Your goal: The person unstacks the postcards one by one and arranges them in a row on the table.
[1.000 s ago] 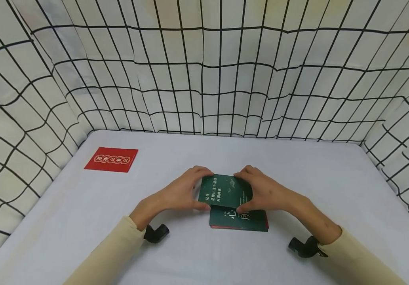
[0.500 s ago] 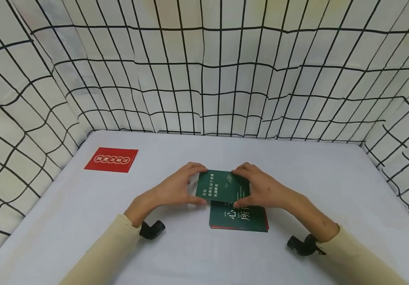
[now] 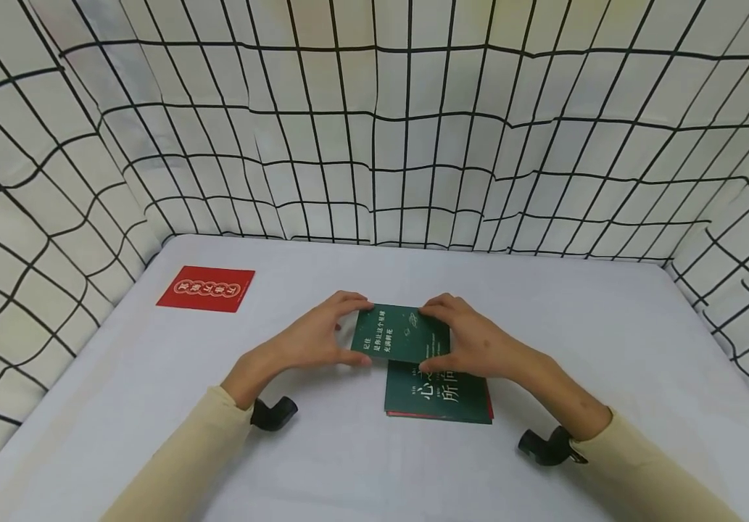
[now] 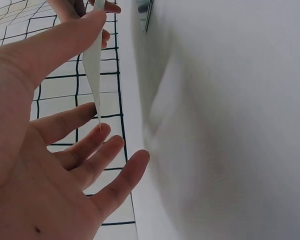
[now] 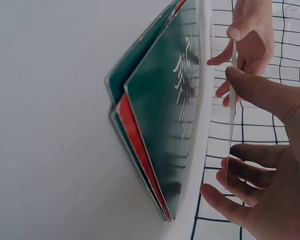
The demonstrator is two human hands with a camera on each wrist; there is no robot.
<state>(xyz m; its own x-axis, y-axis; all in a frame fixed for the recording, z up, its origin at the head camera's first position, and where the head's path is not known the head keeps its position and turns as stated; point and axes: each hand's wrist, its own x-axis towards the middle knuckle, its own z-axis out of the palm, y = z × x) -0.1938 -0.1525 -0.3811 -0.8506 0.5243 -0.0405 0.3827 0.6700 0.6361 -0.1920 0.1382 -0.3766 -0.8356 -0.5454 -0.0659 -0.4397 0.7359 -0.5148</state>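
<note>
A dark green card (image 3: 396,333) with white characters and a small planet drawing is held up by both hands over the white table. My left hand (image 3: 312,335) pinches its left end between thumb and fingertips, and my right hand (image 3: 478,337) pinches the right end the same way. Seen nearly edge-on in the left wrist view, the card (image 4: 92,67) looks thin and pale. Below it lies a small stack of green and red cards (image 3: 439,402), its top one green with large white characters. The held card overlaps the stack's far edge in the head view.
At the back left of the white table (image 3: 348,464) lies a red card (image 3: 207,288) with a row of round gold characters. Black netting (image 3: 407,145) over pale walls encloses the table's back and sides. A black wrist camera (image 3: 274,413) hangs under the left sleeve.
Both hands have moved the green card a little to the left and away from the person. More of the stack beneath shows now. The red card stays in place.
</note>
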